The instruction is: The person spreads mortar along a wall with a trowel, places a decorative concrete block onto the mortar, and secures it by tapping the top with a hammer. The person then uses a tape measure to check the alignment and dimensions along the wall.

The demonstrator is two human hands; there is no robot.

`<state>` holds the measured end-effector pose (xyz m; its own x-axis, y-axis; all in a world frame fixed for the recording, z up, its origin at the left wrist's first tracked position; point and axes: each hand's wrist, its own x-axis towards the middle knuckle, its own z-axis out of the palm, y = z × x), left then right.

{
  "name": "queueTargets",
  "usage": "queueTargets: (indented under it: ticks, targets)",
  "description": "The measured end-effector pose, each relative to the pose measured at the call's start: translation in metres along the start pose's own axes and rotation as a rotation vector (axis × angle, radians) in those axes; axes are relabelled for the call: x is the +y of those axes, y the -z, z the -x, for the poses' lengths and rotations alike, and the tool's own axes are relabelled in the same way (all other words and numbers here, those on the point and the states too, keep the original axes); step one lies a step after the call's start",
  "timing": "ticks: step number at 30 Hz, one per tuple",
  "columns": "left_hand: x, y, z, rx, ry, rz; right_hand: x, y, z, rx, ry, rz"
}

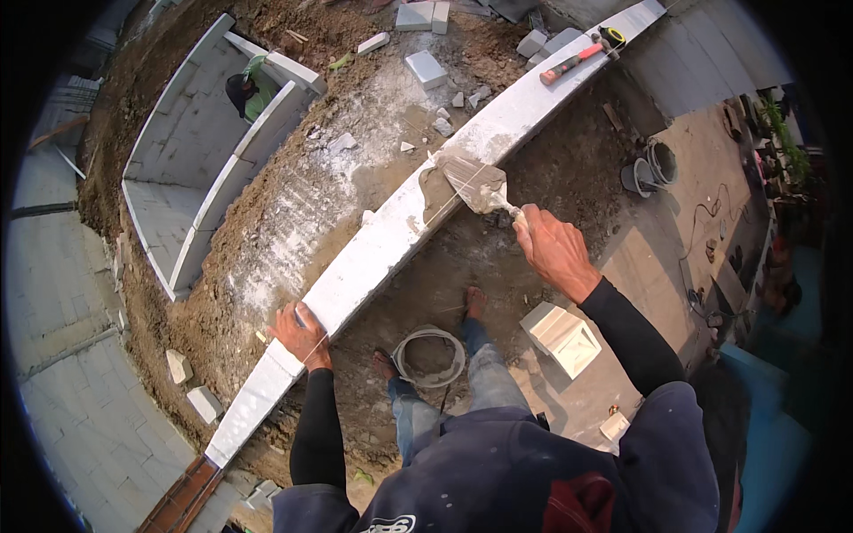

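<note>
A long, narrow wall of pale blocks (382, 253) crosses in front of me from lower left to upper right. My right hand (558, 253) is closed around the light handle of a trowel (484, 185). The mortar-smeared blade lies over the wall's top, at a patch of wet grey mortar (435, 191). On the same wall, nearer to me, my left hand (300, 336) rests with fingers apart over the top, touching the blocks. A thin string runs along the wall, passing by both hands.
A red-handled hammer (573, 64) and a tape measure (611, 37) lie at the wall's far end. Between my feet stands a bucket (429, 358). Two more buckets (636, 178) and a pale block (560, 339) are at right. Another person (258, 93) is inside a block-walled pit.
</note>
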<state>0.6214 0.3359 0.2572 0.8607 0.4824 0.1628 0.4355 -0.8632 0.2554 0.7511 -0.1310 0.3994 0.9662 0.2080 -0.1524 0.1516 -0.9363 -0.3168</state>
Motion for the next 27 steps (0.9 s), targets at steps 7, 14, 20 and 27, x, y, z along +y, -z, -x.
queueTargets:
  ticks: [7,14,20,27]
  targets:
    - [0.010,0.005,-0.003,-0.032,0.011,0.005,-0.041,-0.029,-0.012,0.163,0.046,0.320]
    - [0.004,-0.005,-0.003,0.093,-0.103,-0.018,0.014,-0.026,-0.042,0.263,-0.043,0.327]
    - [0.018,0.009,-0.002,-0.043,-0.023,0.008,0.022,-0.059,-0.021,0.234,-0.179,-0.099]
    - [0.005,0.002,-0.003,0.051,-0.054,-0.043,-0.004,-0.087,0.028,0.198,-0.313,-0.343]
